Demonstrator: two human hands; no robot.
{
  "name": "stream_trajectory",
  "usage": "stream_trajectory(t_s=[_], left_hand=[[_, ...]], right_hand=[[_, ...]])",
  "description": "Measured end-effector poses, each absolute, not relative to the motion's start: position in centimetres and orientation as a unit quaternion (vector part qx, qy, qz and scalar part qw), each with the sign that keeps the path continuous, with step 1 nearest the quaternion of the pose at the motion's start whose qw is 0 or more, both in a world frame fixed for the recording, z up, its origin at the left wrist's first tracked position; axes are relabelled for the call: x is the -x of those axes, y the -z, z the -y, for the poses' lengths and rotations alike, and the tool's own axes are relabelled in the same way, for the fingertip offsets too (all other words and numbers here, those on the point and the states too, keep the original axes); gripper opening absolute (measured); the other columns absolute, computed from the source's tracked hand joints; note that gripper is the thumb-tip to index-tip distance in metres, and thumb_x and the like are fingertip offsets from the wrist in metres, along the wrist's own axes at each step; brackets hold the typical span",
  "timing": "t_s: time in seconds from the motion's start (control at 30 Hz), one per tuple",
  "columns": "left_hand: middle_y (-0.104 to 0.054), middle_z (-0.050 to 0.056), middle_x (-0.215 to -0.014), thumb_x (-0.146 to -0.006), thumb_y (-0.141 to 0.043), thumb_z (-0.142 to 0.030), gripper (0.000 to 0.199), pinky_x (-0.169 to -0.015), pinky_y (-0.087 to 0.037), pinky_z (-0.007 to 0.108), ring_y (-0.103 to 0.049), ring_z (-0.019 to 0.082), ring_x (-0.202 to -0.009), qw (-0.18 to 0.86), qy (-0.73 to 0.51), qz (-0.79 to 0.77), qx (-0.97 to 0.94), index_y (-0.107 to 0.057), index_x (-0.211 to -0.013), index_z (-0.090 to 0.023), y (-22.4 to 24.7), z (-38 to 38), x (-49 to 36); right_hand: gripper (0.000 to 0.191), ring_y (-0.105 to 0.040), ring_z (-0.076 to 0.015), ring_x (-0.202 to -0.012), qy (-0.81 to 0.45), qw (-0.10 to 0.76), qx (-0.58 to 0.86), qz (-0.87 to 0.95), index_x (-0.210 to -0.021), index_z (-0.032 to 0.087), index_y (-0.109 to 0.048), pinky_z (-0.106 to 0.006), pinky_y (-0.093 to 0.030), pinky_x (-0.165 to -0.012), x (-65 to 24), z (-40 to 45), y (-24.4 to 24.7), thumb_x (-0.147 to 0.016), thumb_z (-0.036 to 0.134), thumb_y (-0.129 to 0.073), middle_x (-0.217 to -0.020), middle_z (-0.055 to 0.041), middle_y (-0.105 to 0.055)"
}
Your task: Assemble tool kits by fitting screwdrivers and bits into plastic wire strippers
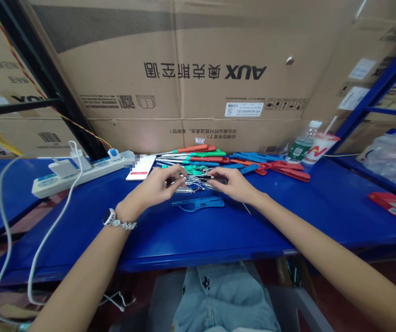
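My left hand, with a watch and a bracelet on the wrist, is curled with thumb and fingertips brought together over a pile of small wired parts. Across from it, my right hand pinches at the same pile's right side, near a thin dark piece. What either hand holds is too small to make out. A blue plastic casing half, shaped like a long lighter with a trigger loop, lies just in front of the hands. Behind them are long stick lighters with red, green and blue handles.
Blue and red casings lie to the right, before a water bottle and a paper cup. A red box sits far right. Left are a phone and a power strip with white cables. Cardboard stands behind.
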State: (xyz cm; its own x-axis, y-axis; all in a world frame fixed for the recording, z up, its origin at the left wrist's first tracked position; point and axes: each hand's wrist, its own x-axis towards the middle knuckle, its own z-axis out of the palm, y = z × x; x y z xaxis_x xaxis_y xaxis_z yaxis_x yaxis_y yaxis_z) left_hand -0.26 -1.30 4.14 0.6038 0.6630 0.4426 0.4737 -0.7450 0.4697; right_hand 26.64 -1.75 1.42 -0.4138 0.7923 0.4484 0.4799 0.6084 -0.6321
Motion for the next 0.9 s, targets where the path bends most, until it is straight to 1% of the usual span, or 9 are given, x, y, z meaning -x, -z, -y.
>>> stream_trajectory(t_s=[0.17, 0.3, 0.4, 0.57, 0.67, 0.73, 0.77, 0.83, 0.9], left_hand=[[-0.075, 0.002, -0.076, -0.096, -0.056, -0.030, 0.011, -0.055, -0.047, 0.026, -0.063, 0.013, -0.057, 0.247, -0.263, -0.329, -0.873, -0.059, -0.095, -0.020, -3.4, 1.4, 1.2], [-0.072, 0.002, -0.076, -0.095, -0.057, -0.033, 0.015, -0.060, -0.049, 0.028, -0.064, 0.015, -0.062, 0.274, -0.230, -0.335, -0.871, -0.063, -0.094, -0.019, -3.1, 1.0, 1.4], [-0.071, 0.003, -0.079, -0.094, -0.060, -0.035, 0.018, -0.065, -0.050, 0.029, -0.063, 0.016, -0.070, 0.257, -0.214, -0.339, -0.879, -0.067, -0.090, -0.018, -3.1, 0.7, 1.6], [-0.073, 0.003, -0.084, -0.088, -0.067, -0.034, 0.015, -0.072, -0.050, 0.031, -0.064, 0.018, -0.077, 0.213, -0.206, -0.350, -0.888, -0.071, -0.087, -0.020, -2.5, 0.4, 1.7], [-0.074, 0.006, -0.095, -0.087, -0.071, -0.039, 0.022, -0.081, -0.052, 0.036, -0.066, 0.021, -0.088, 0.153, -0.243, -0.350, -0.892, -0.071, -0.098, -0.020, -2.2, 0.8, 1.0], [-0.073, 0.008, -0.108, -0.090, -0.071, -0.041, 0.029, -0.091, -0.052, 0.040, -0.066, 0.023, -0.100, 0.111, -0.274, -0.328, -0.897, -0.069, -0.109, -0.020, -1.9, 1.1, 0.2], [-0.073, 0.008, -0.110, -0.092, -0.069, -0.040, 0.029, -0.093, -0.051, 0.041, -0.065, 0.024, -0.104, 0.101, -0.281, -0.312, -0.902, -0.068, -0.113, -0.020, -1.7, 1.2, -0.3], [-0.073, 0.008, -0.109, -0.095, -0.065, -0.035, 0.024, -0.093, -0.051, 0.041, -0.066, 0.024, -0.104, 0.100, -0.275, -0.289, -0.912, -0.068, -0.114, -0.020, -1.4, 1.2, -1.0], [-0.074, 0.007, -0.103, -0.097, -0.062, -0.028, 0.018, -0.088, -0.053, 0.038, -0.067, 0.022, -0.098, 0.115, -0.268, -0.281, -0.914, -0.069, -0.110, -0.019, -1.2, 0.9, -1.4]], right_hand=[[0.017, -0.064, -0.0183, -0.086, -0.165, 0.346, 0.355, 0.853, -0.107, 0.017, -0.073, -0.033, -0.049, -0.077, -26.4, 2.3, -1.1, -0.098, 0.025, -0.061, -0.099, -0.0077, -0.070], [0.023, -0.064, -0.0191, -0.088, -0.132, 0.278, 0.354, 0.883, -0.113, 0.018, -0.074, -0.035, -0.049, -0.079, -26.1, 2.7, -0.8, -0.102, 0.027, -0.056, -0.100, -0.0081, -0.069], [0.026, -0.064, -0.0210, -0.094, -0.100, 0.233, 0.358, 0.899, -0.117, 0.019, -0.073, -0.038, -0.049, -0.085, -25.9, 3.1, -0.7, -0.105, 0.030, -0.053, -0.104, -0.0087, -0.069], [0.026, -0.064, -0.0218, -0.096, -0.085, 0.222, 0.366, 0.900, -0.121, 0.019, -0.072, -0.040, -0.047, -0.087, -25.8, 3.4, -0.4, -0.104, 0.029, -0.054, -0.109, -0.0093, -0.069], [0.024, -0.064, -0.0217, -0.097, -0.085, 0.221, 0.374, 0.897, -0.121, 0.020, -0.072, -0.040, -0.046, -0.088, -25.7, 3.3, -0.1, -0.102, 0.027, -0.058, -0.108, -0.0084, -0.069], [0.024, -0.064, -0.0215, -0.096, -0.085, 0.221, 0.378, 0.895, -0.120, 0.020, -0.073, -0.041, -0.045, -0.087, -25.6, 3.2, -0.1, -0.102, 0.027, -0.059, -0.107, -0.0080, -0.069], [0.023, -0.064, -0.0214, -0.095, -0.085, 0.222, 0.380, 0.894, -0.120, 0.021, -0.073, -0.041, -0.045, -0.087, -25.5, 3.2, 0.0, -0.102, 0.027, -0.059, -0.106, -0.0079, -0.069], [0.024, -0.064, -0.0213, -0.094, -0.089, 0.224, 0.380, 0.893, -0.121, 0.021, -0.073, -0.041, -0.045, -0.087, -25.4, 3.2, 0.0, -0.102, 0.026, -0.059, -0.106, -0.0079, -0.069], [0.026, -0.063, -0.0216, -0.095, -0.099, 0.227, 0.377, 0.892, -0.123, 0.021, -0.072, -0.042, -0.045, -0.088, -25.3, 3.2, 0.0, -0.101, 0.024, -0.058, -0.106, -0.0084, -0.068]])
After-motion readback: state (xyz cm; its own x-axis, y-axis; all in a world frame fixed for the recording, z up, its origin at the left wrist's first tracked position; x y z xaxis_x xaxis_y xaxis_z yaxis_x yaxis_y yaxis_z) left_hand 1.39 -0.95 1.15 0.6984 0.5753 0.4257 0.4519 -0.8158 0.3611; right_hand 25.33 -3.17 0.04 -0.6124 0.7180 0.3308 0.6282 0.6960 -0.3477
